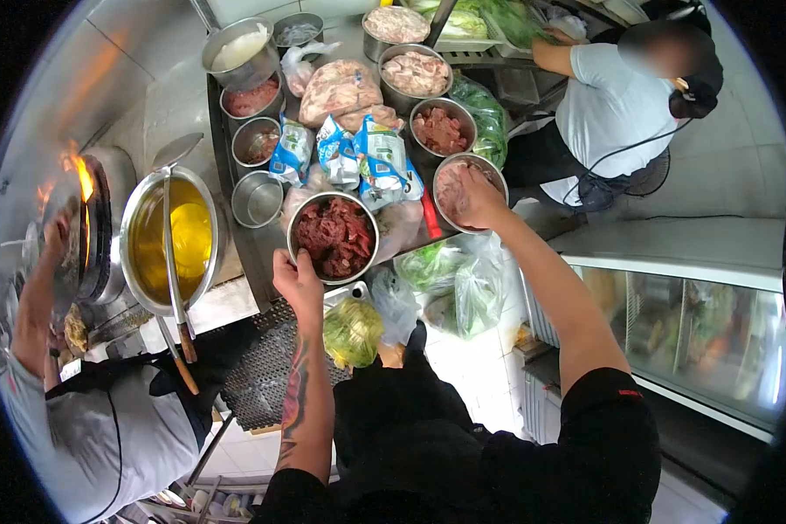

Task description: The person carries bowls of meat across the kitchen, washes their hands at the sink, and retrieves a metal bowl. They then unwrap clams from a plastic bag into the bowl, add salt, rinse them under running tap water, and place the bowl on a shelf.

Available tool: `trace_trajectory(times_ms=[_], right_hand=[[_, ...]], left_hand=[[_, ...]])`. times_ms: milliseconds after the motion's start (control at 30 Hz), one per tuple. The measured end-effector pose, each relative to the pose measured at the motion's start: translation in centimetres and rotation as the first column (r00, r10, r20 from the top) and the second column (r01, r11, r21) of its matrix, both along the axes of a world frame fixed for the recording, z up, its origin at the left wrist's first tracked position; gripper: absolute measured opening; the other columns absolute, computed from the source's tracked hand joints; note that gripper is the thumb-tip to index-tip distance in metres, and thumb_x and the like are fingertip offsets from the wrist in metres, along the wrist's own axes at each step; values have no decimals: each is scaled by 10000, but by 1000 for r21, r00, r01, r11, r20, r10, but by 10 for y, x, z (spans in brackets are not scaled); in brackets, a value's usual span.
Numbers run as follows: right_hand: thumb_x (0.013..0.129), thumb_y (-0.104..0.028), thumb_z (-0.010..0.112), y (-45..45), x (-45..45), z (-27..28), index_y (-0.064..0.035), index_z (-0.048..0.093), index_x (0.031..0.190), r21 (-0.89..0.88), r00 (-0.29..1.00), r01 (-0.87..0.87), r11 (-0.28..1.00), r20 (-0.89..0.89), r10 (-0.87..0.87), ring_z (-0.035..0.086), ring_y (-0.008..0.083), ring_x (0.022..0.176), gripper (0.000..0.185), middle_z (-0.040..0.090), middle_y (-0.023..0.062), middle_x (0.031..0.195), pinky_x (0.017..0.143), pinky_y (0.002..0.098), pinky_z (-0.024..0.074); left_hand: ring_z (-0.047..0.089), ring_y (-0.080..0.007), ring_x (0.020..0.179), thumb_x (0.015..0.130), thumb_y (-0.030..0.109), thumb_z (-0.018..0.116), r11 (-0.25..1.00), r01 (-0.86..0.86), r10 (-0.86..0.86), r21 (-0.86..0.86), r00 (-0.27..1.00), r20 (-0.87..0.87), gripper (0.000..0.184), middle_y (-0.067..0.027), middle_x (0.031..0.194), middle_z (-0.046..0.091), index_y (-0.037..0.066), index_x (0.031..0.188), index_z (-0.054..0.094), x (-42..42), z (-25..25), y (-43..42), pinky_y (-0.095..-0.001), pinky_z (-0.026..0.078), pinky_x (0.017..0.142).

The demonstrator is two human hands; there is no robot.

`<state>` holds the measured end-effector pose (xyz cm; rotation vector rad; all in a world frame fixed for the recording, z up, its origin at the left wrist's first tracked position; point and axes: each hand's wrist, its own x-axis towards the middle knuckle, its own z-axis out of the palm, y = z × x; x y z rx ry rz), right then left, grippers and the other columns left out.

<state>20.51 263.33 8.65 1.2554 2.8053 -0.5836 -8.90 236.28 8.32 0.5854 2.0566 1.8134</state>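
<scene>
My left hand [298, 278] grips the near left rim of a round metal pot [375, 234], its thumb over the edge. Dark red sliced meat [334, 237] fills that pot. To the right, my right hand [480, 199] reaches over the rim of another metal pot [501, 177]. Its fingers are bent into the pale pink meat [450, 188] there, and the fingertips are partly hidden. A red handle [431, 216] lies between the two pots. Blue and white packets [382, 162] sit just behind the dark meat.
Several more metal pots of meat [416, 73] and a bagged meat pile [339, 90] crowd the table. Left, a co-worker [122, 428] works beside flames [83, 179] and an oil pot [214, 262] with a ladle [173, 253]. Another person [603, 96] stands right, above a glass-fronted fridge [681, 332].
</scene>
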Motion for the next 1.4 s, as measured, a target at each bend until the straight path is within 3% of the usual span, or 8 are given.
trace_trajectory(times_ms=[67,400,500,600,667,1233,1333,1400], right_hand=[[675,-235,783,-1,-8,-3,55,300,1422,61,988,58,996,142,-66,423,437,1348,936,462,295,1370,1131,470,359],[659,-165,764,0,-15,-7,37,380,1310,90,982,28,996,185,-44,524,403,1198,782,533,233,1237,1045,468,422],[660,-157,767,-4,-18,-12,45,378,1314,219,973,-15,976,227,-36,532,400,1195,787,540,239,1233,1034,472,430],[663,-138,763,-4,-21,-6,49,395,1301,218,960,-29,976,278,-33,547,395,1176,759,546,242,1229,1017,472,440],[672,-141,765,-7,-18,0,54,409,1293,252,973,-41,967,229,-18,558,392,1161,742,549,242,1236,1002,475,450],[749,-261,770,-16,-21,-16,-10,382,1416,344,939,32,938,313,-146,547,378,1218,811,509,215,1355,1008,487,439],[741,-289,781,-3,-11,-10,-26,486,1369,285,978,35,958,189,-92,594,384,1156,741,587,214,1267,984,489,468],[705,-315,810,22,-3,2,-11,617,1224,-45,990,142,989,11,-142,644,395,1064,632,656,235,1151,952,475,503]], left_hand=[[362,-60,675,915,33,594,1000,30,-30,5,999,-25,207,35,716,416,50,778,439,-1,0,-1,-254,330,595],[363,-57,666,915,41,596,1000,15,-16,-11,1000,-23,206,44,703,421,53,767,454,1,3,0,-258,331,587],[373,-64,667,908,49,605,1000,-11,10,-25,998,-63,207,36,689,424,44,761,460,1,8,0,-262,340,585],[377,-77,662,894,58,619,994,-28,11,-107,987,-161,211,21,671,422,36,752,464,1,13,-1,-271,354,585],[398,-126,607,872,77,624,996,-45,33,-75,987,-160,216,-78,606,441,-6,754,463,3,15,2,-340,407,567],[453,-197,554,869,99,626,990,-30,-6,-134,966,-258,205,-140,606,496,-9,778,478,3,15,-4,-382,426,561],[448,-193,553,871,98,626,988,-38,-3,-150,964,-264,199,-133,602,490,-8,780,483,0,16,-2,-380,425,560],[446,-190,553,872,96,625,984,-24,-23,-177,965,-261,195,-130,601,488,-7,782,487,0,13,-4,-378,425,559]])
